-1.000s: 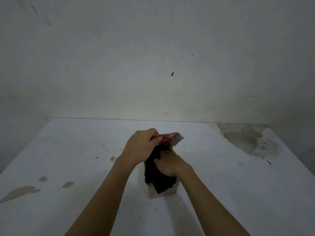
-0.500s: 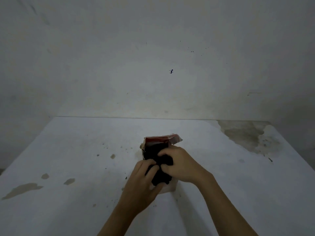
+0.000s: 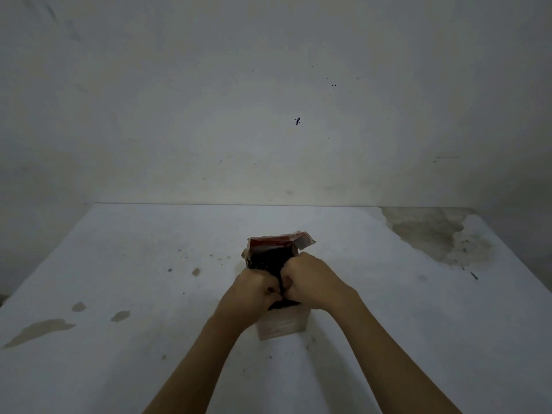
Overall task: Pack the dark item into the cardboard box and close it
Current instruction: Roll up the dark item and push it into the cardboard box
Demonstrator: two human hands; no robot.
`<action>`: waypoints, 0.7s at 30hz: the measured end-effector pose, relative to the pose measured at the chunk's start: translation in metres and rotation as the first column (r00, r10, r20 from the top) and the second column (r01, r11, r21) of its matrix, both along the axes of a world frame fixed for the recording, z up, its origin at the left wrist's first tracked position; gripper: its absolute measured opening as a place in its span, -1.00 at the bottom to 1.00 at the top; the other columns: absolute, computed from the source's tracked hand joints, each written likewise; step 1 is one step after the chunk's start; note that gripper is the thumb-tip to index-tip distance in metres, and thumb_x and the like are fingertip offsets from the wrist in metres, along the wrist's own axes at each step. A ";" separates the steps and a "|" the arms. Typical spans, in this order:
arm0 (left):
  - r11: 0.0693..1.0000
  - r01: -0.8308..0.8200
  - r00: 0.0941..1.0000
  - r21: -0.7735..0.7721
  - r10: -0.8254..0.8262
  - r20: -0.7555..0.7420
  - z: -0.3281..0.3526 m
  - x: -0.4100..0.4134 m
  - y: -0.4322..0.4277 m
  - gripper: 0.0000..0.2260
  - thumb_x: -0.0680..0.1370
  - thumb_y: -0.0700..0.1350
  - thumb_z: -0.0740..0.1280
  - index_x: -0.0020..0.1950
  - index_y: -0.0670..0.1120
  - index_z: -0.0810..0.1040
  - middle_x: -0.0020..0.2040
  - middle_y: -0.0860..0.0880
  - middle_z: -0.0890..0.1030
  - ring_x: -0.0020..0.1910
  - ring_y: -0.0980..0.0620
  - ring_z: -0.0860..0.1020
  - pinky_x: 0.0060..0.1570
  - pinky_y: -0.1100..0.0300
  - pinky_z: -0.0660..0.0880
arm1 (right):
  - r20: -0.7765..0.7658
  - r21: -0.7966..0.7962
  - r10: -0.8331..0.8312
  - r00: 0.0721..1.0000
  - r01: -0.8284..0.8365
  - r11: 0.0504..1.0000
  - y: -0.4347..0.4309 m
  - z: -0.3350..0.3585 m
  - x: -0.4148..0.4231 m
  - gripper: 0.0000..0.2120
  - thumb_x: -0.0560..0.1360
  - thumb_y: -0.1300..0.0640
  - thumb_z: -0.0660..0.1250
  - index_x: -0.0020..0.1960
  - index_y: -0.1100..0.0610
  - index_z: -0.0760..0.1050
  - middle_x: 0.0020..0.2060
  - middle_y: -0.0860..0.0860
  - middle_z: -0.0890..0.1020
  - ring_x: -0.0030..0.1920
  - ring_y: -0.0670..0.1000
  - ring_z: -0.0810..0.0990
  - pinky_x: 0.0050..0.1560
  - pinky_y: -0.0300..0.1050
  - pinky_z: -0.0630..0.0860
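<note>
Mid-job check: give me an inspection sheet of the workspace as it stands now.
Surface: white table, stained, large discoloured patch far right.
Job's things: cardboard box upright, red top flap open; dark item partly inside, bulging out.
Clutter: nothing seen.
Hands: left hand and right hand clenched on the dark item, pressing it in.
Cables: nothing seen.
Surroundings: bare pale wall, few dark specks.
</note>
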State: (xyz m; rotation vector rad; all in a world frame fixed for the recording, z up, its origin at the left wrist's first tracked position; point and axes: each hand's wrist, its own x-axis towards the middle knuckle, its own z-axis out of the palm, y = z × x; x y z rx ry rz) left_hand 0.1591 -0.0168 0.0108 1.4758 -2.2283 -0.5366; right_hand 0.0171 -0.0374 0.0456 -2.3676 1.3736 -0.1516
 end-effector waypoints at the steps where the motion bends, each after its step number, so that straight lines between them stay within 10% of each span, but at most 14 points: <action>1: 1.000 0.009 1.000 0.011 -0.009 0.008 -0.001 -0.001 -0.002 -0.89 0.33 -0.23 0.37 -0.27 -0.25 0.67 -0.29 -0.20 0.70 -0.32 -0.13 0.62 -0.26 0.09 0.57 | -0.050 -0.039 0.010 0.999 -0.012 0.999 0.000 -0.001 0.002 -0.61 0.32 0.39 0.28 -0.55 0.13 0.19 -0.57 0.00 0.28 -0.53 -0.08 0.21 -0.51 -0.21 0.10; 9: 0.973 0.064 0.998 0.223 -0.058 -0.036 0.017 0.011 -0.004 -0.86 0.41 -0.26 0.40 -0.05 -0.21 0.67 -0.17 -0.10 0.69 -0.39 0.32 0.50 -0.32 0.59 0.38 | -0.037 0.217 0.051 0.998 -0.042 0.975 -0.012 0.003 -0.006 -0.62 0.36 0.32 0.40 -0.52 0.16 0.31 -0.54 0.02 0.38 -0.51 -0.07 0.30 -0.45 -0.18 0.27; 12: 0.974 -0.016 1.000 0.227 0.017 -0.004 0.013 0.015 -0.005 -0.67 0.33 -0.28 0.47 0.08 -0.24 0.58 -0.10 -0.10 0.57 -0.31 0.21 0.48 -0.35 0.57 0.37 | -0.023 0.268 0.047 0.999 -0.039 0.963 -0.013 0.008 -0.009 -0.91 0.33 0.34 0.44 -0.22 0.38 0.60 -0.29 0.23 0.64 -0.34 0.02 0.48 -0.34 -0.16 0.39; 17: 0.976 -0.124 0.992 0.178 0.120 0.037 0.000 0.002 -0.008 -0.51 0.38 -0.19 0.43 0.25 -0.18 0.35 0.27 -0.13 0.33 0.11 -0.04 0.41 0.04 0.39 0.38 | -0.131 0.111 0.014 0.991 0.001 0.994 -0.011 -0.002 0.004 -0.45 0.26 0.29 0.52 0.20 0.26 0.40 0.25 0.18 0.39 0.10 0.14 0.47 -0.01 -0.02 0.57; 21: 0.946 -0.202 0.977 0.253 0.177 0.117 -0.010 -0.006 -0.021 -0.48 0.50 -0.11 0.27 0.38 -0.15 0.15 0.33 -0.16 0.31 0.16 -0.04 0.43 0.06 0.31 0.40 | -0.219 0.230 0.015 0.976 0.036 0.973 -0.021 -0.004 0.011 -0.51 0.32 0.31 0.46 0.20 0.24 0.40 0.11 0.18 0.53 -0.09 0.07 0.50 -0.06 -0.10 0.53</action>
